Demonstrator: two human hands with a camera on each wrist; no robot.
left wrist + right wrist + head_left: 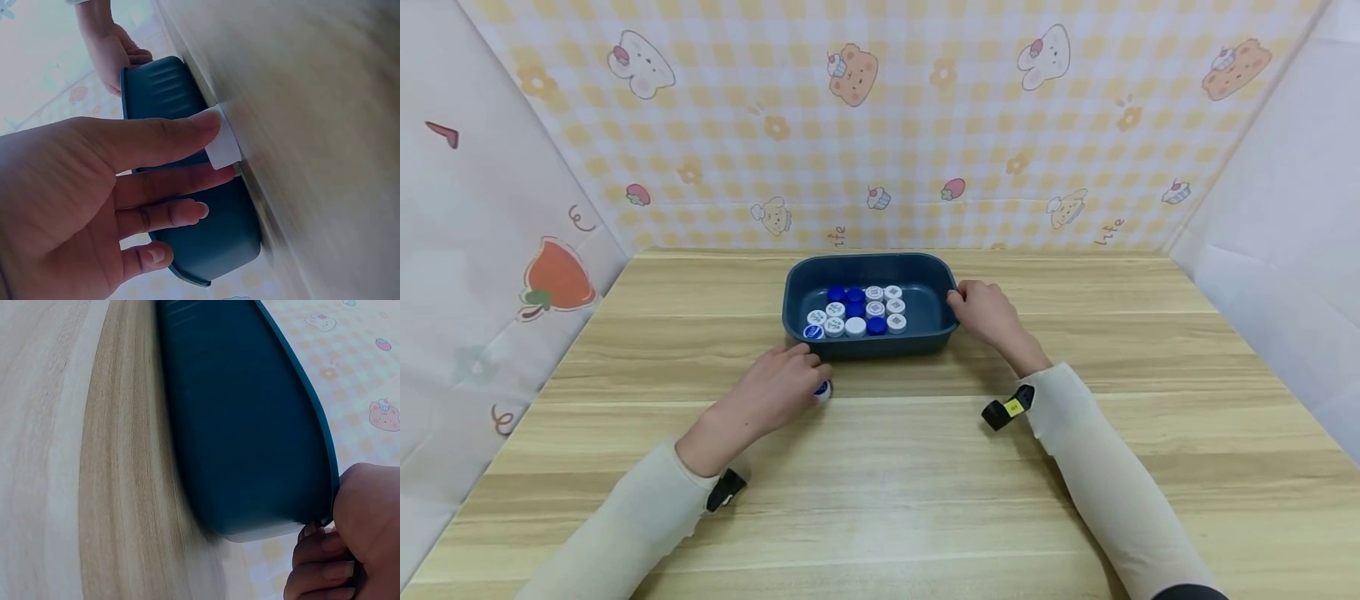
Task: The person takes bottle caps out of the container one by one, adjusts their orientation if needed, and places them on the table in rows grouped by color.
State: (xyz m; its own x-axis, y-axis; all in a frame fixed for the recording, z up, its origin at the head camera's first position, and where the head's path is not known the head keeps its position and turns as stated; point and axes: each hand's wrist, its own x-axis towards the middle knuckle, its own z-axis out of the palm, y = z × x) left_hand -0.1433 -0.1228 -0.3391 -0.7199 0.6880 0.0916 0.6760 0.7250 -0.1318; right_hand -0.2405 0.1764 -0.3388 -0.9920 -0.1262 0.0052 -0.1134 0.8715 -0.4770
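A dark teal plastic bin (880, 347) stands on the table towards the back wall. Several bottle caps (855, 327), white and blue, lie flat inside it, most of them in its left and middle part. In front of the bin's left end, my left hand (775, 386) pinches a white bottle cap (225, 144) with a blue top between thumb and index finger, down at the table. The other fingers are spread loosely. My right hand (991, 315) grips the bin's right end by the rim, thumb inside and fingers curled under the edge in the right wrist view.
The wood-grain table (910, 483) reaches back to a yellow checked cloth wall (895, 125). Pale cloth walls (467, 275) flank both sides. A black strap device (1009, 408) sits on the right wrist, and another (726, 490) on the left.
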